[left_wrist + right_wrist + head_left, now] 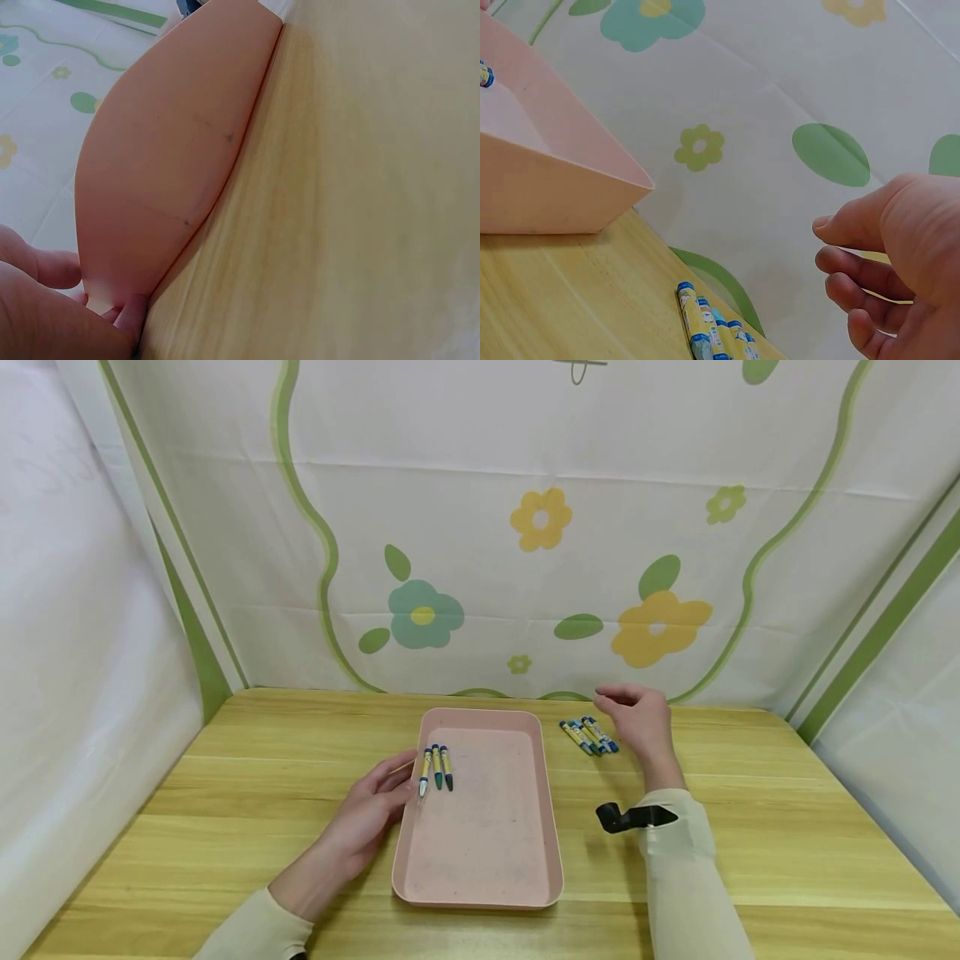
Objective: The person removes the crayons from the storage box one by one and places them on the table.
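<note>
In the head view, the left hand [365, 822] rests relaxed fingers against the pink tray [487, 827], holding three crayons [437, 768]; a bump there could roll them. The right hand [637, 722], fingers loosely bent around nothing, hovers beside more crayons [588, 736] on the wood-grain surface [750, 843]; a hasty pinch might scatter them. The left wrist view shows a smooth, marked outer wall [157, 165]; the right wrist view, slim cylinders in paper-like wrappers [693, 311].

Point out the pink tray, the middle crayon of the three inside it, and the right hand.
Pink tray [487, 835]: head view, on its bare floor.
Middle crayon [437, 765]: head view, on its yellow wrapper.
Right hand [642, 722]: head view, on the back of the hand.
</note>
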A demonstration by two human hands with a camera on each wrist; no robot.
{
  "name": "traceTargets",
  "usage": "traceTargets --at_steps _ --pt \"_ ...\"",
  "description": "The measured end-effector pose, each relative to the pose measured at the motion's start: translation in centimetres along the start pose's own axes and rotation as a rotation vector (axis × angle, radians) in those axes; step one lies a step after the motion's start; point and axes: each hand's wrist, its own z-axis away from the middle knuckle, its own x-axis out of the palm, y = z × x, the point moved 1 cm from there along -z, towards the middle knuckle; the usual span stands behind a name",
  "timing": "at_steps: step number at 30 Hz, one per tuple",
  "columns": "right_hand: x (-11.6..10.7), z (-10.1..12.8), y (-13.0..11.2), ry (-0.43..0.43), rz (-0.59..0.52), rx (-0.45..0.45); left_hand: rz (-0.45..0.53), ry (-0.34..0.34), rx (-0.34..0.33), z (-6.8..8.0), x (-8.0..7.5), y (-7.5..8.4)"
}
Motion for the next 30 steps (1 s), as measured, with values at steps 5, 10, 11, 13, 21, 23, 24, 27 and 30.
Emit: traceTargets --at_steps 5,10,11,13,21,23,24,27,30 --pt "0.2 0.1 -0.4 -0.006 -0.022 -0.024 0.0 0.0 -0.003 0.0 0.0 0.0" --pt "0.6 0.1 -0.7 -0.018 -0.031 -0.037 0.0 0.0 -0.004 0.0 0.0 0.0" --pt "0.7 0.1 -0.8 -0.022 -0.033 -0.038 0.0 0.0 -0.003 0.0 0.0 0.0" --pt "0.9 0.1 -1.1 -0.027 -0.039 -0.041 0.0 -0.001 -0.003 0.0 0.0 0.0" --pt "1.9 0.3 -2.3 -0.032 -0.074 -0.066 -0.007 -0.006 -0.001 0.0 0.0 0.0" --pt "2.2 0.4 -2.7 -0.038 -0.089 -0.074 -0.009 -0.007 0.0 0.0 0.0 0.0" --pt "2.4 0.5 -2.9 -0.04 -0.094 -0.079 -0.009 -0.007 0.001 0.0 0.0 0.0" --pt "3.0 0.6 -3.3 -0.039 -0.102 -0.094 -0.011 -0.007 0.003 0.0 0.0 0.0" --pt "3.5 0.7 -3.7 -0.037 -0.111 -0.107 -0.012 -0.006 0.004 0.0 0.0 0.0"
